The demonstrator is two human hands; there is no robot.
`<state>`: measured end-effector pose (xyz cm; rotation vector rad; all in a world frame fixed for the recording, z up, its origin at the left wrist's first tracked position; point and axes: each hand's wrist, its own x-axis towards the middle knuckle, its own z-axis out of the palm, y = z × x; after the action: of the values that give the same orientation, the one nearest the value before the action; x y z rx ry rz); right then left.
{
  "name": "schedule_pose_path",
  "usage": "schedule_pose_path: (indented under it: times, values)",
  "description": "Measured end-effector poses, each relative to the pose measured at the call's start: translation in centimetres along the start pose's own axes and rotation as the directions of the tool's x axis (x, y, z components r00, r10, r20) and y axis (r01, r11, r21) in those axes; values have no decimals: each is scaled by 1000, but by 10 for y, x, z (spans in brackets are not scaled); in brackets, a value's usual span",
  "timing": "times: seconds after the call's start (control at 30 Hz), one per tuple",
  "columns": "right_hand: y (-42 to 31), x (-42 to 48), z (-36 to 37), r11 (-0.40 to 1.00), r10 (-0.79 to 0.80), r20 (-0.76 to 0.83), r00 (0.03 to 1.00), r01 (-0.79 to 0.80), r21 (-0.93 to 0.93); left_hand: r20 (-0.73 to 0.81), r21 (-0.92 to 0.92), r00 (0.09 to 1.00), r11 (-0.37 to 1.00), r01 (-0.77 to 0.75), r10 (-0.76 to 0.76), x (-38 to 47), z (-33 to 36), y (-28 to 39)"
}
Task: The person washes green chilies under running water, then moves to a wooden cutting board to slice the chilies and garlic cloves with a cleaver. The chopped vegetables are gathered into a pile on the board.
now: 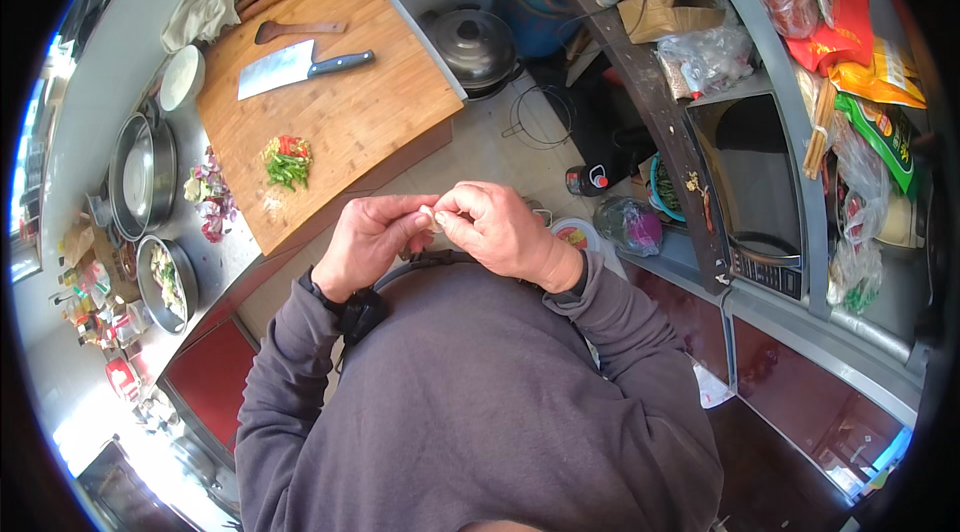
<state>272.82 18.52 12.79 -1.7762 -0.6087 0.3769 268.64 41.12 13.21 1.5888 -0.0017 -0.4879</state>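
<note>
My left hand (375, 238) and my right hand (491, 232) meet in front of my waist, past the near edge of the wooden cutting board (360, 119). Between their fingertips they pinch a small pale piece (429, 215), perhaps a garlic clove; the fingers hide most of it. On the board, a pile of chopped green and red peppers (288, 163) lies near the left edge. Farther back rest a cleaver (277, 69) with a black handle and a wooden spatula (300, 30).
Left of the board are onion or garlic skins (211, 194), a white bowl (182, 78), a metal basin (163, 175) and a pan of food (185, 288). A lidded steel pot (472, 44) stands beyond the board. At right are a microwave (750, 172) and shelves with bagged goods.
</note>
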Motion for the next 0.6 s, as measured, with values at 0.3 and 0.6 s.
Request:
schedule_pose_path:
  times: [0.3,0.6]
  values:
    - [-2,4,8,973,193,-51,980,-184,141,-42,-77,999,997,-3,0,-2,7,0]
    - [-9,19,28,822,394,175,902,-432,371,-213,161,970,983,-86,120,-21,-8,-16]
